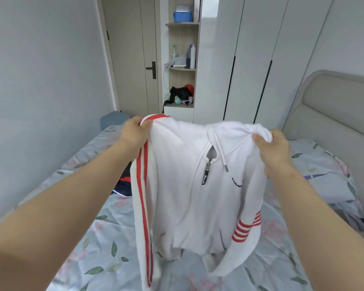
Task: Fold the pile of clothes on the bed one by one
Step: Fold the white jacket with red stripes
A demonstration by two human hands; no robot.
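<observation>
A: Bedroom, floral-sheeted bed (88, 248) before white wardrobes (250, 59). How far along is the folding?

B: Early, it seems. The left hand (135, 133) and right hand (275, 150) each pinch a shoulder of a white zip hoodie (187, 196), which hangs unfolded above the bed. Dark clothes (124, 185) lie behind it at left, apparently unfolded.

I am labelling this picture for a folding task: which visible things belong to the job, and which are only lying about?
Job: white zip-up hoodie with red stripes, gripped by left hand and right hand; dark navy and red garment on floral bedsheet.
Lying about: blue plastic box, white bottle, black cloth heap on shelves.
</observation>
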